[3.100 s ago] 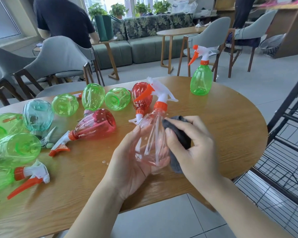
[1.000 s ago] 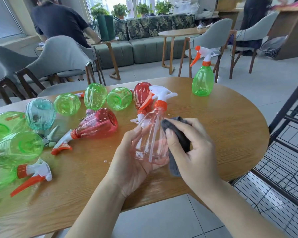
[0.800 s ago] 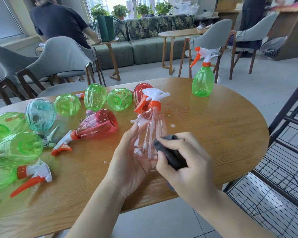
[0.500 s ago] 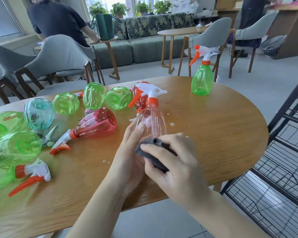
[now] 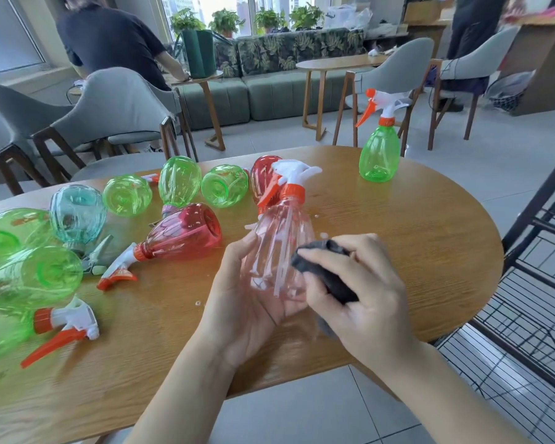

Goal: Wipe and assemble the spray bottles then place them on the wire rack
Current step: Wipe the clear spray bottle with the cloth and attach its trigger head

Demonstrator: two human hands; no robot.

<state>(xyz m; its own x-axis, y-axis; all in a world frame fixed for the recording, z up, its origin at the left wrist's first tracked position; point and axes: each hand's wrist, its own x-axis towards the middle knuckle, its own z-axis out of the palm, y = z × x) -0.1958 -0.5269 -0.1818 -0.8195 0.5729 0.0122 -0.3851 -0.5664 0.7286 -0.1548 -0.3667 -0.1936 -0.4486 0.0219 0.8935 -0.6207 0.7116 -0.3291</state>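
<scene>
A clear pink spray bottle [image 5: 277, 248] with an orange collar and white trigger head lies tilted in my left hand [image 5: 242, 302], which cups its body from below and from the left. My right hand [image 5: 362, 293] grips a dark grey cloth [image 5: 329, 270] and presses it against the bottle's right side. One green spray bottle [image 5: 379, 152] stands upright at the table's far right. Several green, teal and red bottles lie on their sides on the left, among them a red bottle [image 5: 181, 233] with its trigger head on.
The round wooden table [image 5: 414, 238] has small water drops near the bottle. A black wire rack [image 5: 539, 293] stands to the right, low beside the table. Grey chairs [image 5: 116, 107], a sofa and two people are behind the table.
My right hand with the cloth slid down across the front of the bottle, then moved back up to its right side. The bottle tilted and turned a little in my left hand.
</scene>
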